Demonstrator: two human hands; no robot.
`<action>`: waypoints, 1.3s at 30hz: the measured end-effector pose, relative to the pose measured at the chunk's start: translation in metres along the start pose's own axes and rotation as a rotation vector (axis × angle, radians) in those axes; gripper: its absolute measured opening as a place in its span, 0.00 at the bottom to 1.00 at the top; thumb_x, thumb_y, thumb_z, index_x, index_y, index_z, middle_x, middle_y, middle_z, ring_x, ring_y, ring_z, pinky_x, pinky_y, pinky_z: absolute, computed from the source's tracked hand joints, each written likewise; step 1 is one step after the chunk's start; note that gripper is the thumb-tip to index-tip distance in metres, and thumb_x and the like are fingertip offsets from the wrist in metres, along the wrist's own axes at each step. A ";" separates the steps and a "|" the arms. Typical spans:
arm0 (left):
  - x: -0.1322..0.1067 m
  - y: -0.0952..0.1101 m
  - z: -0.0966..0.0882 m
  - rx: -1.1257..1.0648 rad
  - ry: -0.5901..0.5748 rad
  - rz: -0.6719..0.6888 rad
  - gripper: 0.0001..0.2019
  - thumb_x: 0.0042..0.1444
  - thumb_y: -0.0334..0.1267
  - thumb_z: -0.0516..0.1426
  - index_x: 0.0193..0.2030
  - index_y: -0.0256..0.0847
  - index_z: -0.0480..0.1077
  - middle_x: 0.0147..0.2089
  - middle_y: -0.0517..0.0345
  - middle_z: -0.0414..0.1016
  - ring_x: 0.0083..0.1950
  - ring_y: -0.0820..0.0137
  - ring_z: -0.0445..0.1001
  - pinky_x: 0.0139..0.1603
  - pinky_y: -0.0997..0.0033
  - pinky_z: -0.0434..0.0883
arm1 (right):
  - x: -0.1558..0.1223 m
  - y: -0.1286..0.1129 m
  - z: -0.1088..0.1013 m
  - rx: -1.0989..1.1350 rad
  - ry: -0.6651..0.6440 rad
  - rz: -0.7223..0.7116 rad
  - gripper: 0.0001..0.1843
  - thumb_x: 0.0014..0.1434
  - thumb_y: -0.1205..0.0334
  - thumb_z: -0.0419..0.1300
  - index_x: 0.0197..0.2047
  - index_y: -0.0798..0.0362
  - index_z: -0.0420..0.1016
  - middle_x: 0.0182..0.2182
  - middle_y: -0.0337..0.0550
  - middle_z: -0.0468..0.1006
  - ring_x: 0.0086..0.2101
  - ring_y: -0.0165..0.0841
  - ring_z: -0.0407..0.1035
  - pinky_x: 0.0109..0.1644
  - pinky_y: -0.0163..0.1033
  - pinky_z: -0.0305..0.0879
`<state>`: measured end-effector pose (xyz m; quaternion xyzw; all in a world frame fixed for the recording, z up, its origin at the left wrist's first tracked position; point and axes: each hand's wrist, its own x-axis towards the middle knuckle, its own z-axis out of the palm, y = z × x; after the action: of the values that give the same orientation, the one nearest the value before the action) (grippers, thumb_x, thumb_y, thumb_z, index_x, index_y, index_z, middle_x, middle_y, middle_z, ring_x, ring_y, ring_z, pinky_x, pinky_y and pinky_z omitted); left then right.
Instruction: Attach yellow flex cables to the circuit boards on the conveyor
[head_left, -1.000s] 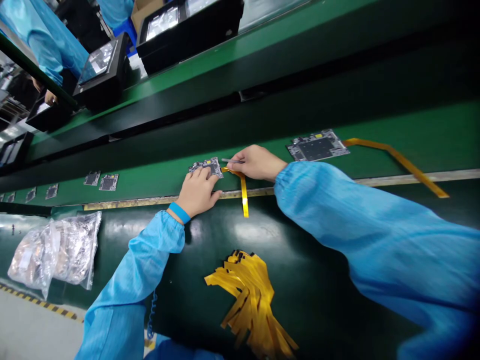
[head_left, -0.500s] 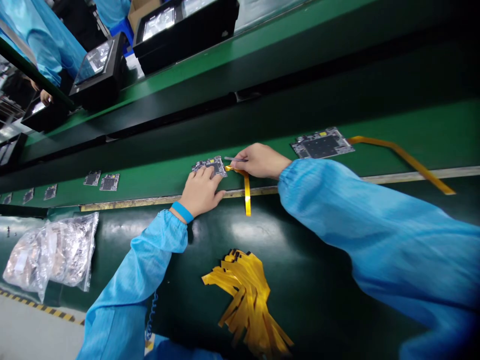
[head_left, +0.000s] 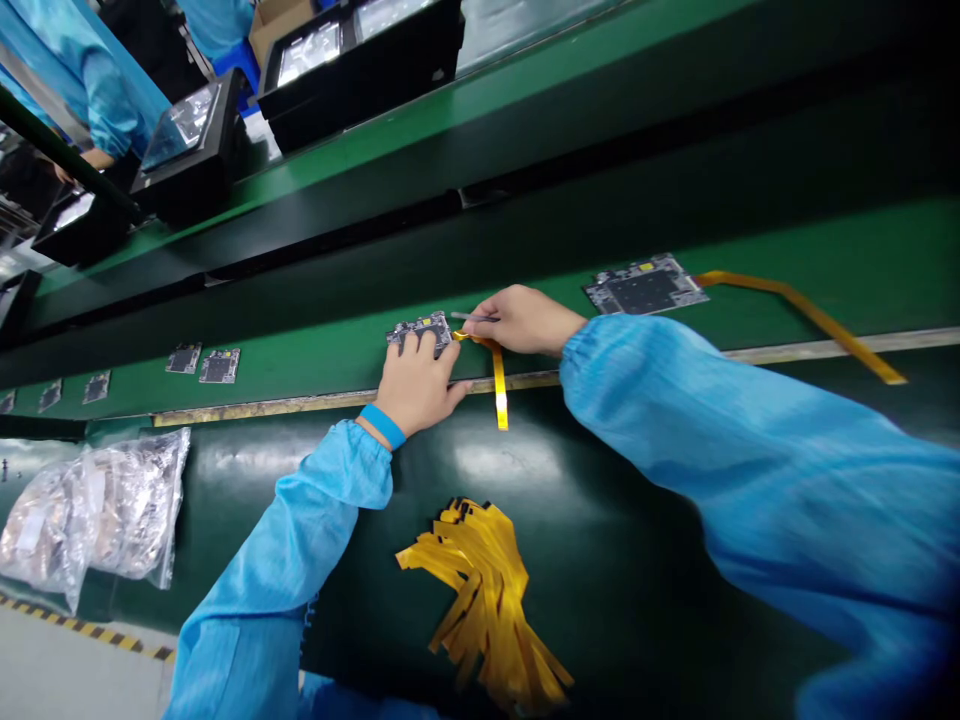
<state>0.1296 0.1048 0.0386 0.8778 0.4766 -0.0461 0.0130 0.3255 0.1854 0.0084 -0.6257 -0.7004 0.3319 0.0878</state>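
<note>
A small circuit board (head_left: 420, 327) lies on the green conveyor belt (head_left: 315, 350). My left hand (head_left: 418, 385) rests on it, fingers spread and pressing it flat. My right hand (head_left: 525, 320) is closed on a thin metal tool (head_left: 471, 317) whose tip points at the board's right edge. A yellow flex ribbon (head_left: 497, 380) runs from that edge down over the belt's rim. Both arms wear blue sleeves.
A pile of yellow ribbons (head_left: 484, 590) lies on the dark bench in front. A second board (head_left: 645, 287) with its ribbon (head_left: 810, 315) sits to the right; more boards (head_left: 202, 362) lie left. Plastic bags (head_left: 90, 510) sit far left. Black trays (head_left: 360, 50) and another person's sleeve (head_left: 97, 90) are behind.
Both hands, the board and the ribbon have drifted slightly right along the belt. My left fingers have moved further up over the board.
</note>
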 end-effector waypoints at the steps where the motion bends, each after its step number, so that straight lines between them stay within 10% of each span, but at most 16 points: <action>1: 0.002 0.004 0.000 0.012 0.005 -0.014 0.29 0.72 0.55 0.54 0.71 0.39 0.67 0.65 0.39 0.70 0.65 0.47 0.67 0.64 0.48 0.65 | 0.000 0.001 0.000 -0.004 0.003 -0.002 0.12 0.63 0.53 0.63 0.34 0.50 0.85 0.25 0.41 0.82 0.28 0.35 0.74 0.31 0.37 0.64; 16: 0.018 0.037 0.000 0.031 -0.026 -0.106 0.36 0.71 0.60 0.51 0.74 0.33 0.65 0.70 0.31 0.65 0.63 0.42 0.66 0.63 0.40 0.66 | -0.017 0.009 -0.014 -0.163 0.145 -0.043 0.23 0.69 0.42 0.55 0.41 0.44 0.88 0.41 0.44 0.87 0.40 0.43 0.78 0.35 0.41 0.64; 29: 0.027 0.050 -0.003 0.038 -0.028 -0.114 0.37 0.70 0.62 0.52 0.74 0.35 0.64 0.69 0.31 0.68 0.62 0.40 0.69 0.61 0.38 0.68 | -0.014 0.011 -0.018 -0.238 0.080 0.007 0.11 0.65 0.49 0.63 0.40 0.44 0.84 0.39 0.40 0.87 0.38 0.39 0.77 0.34 0.39 0.60; 39: -0.004 0.006 -0.018 -0.116 0.069 0.015 0.22 0.75 0.48 0.50 0.68 0.41 0.70 0.69 0.42 0.70 0.67 0.51 0.68 0.61 0.52 0.68 | -0.031 0.028 -0.023 -0.019 0.256 -0.029 0.14 0.64 0.47 0.63 0.39 0.48 0.81 0.38 0.45 0.85 0.38 0.41 0.77 0.39 0.40 0.67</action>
<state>0.1342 0.0995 0.0567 0.8801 0.4722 0.0121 0.0479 0.3668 0.1643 0.0186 -0.6535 -0.6957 0.2414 0.1753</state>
